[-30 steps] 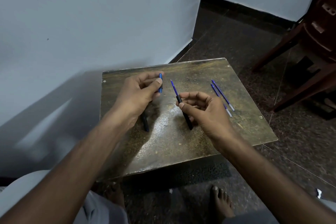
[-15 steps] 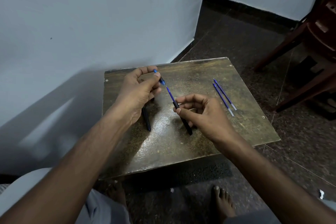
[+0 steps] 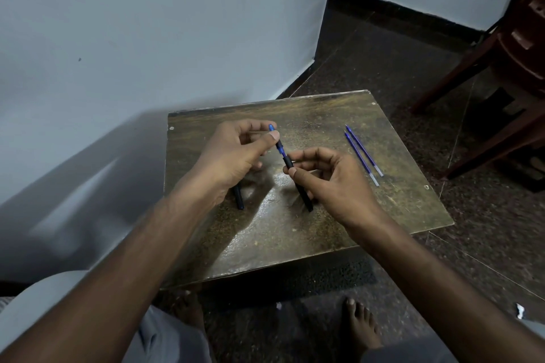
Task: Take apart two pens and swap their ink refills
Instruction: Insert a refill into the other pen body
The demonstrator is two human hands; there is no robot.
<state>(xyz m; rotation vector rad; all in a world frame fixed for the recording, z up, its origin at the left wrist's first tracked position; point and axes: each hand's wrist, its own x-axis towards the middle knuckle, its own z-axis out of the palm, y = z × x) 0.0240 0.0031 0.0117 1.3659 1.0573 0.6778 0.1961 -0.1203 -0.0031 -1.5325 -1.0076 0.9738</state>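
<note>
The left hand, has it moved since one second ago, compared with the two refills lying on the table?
Yes. The left hand has brought its blue tip piece toward the two refills, onto the black barrel held by the right hand.

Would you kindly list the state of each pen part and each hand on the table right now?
Black barrel: gripped by the right hand, tilted, blue refill partly in.
Blue tip piece: pinched by the left hand, on the refill.
Second black barrel: lying flat, partly hidden under the left hand.
Two loose refills: lying side by side, untouched.
</note>
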